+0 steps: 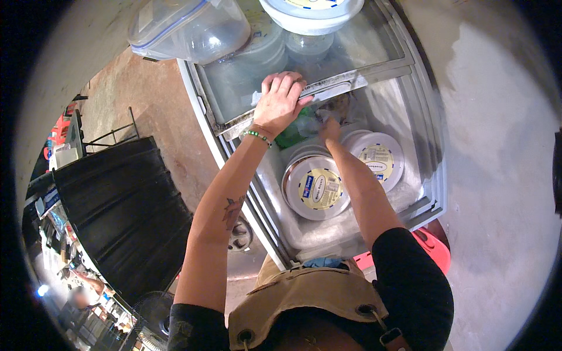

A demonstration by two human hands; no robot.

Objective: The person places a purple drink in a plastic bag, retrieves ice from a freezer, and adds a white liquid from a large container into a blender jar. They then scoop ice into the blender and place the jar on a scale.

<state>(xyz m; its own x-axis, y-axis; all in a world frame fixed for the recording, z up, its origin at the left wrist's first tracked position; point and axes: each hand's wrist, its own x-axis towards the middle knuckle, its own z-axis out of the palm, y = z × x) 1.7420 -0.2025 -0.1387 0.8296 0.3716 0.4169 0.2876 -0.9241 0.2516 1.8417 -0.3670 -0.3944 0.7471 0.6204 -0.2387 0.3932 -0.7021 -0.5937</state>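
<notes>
A chest freezer with sliding glass lids stands before me, its near part uncovered. My left hand grips the front frame of the glass lid, fingers on top and thumb over the edge. Down inside the freezer, my right hand has its fingertips on a crumpled clear plastic bag; the fingers are partly hidden. Green packaging lies left of that hand. Nearer to me are two stacks of round white tubs, one topped by a left tub lid, the other by a right tub lid, both bearing printed labels.
A clear plastic container and a white tub stand on the glass. A black-covered surface and a fan are at left, where a person works by a cluttered counter. Red plastic sits by the freezer's near right corner.
</notes>
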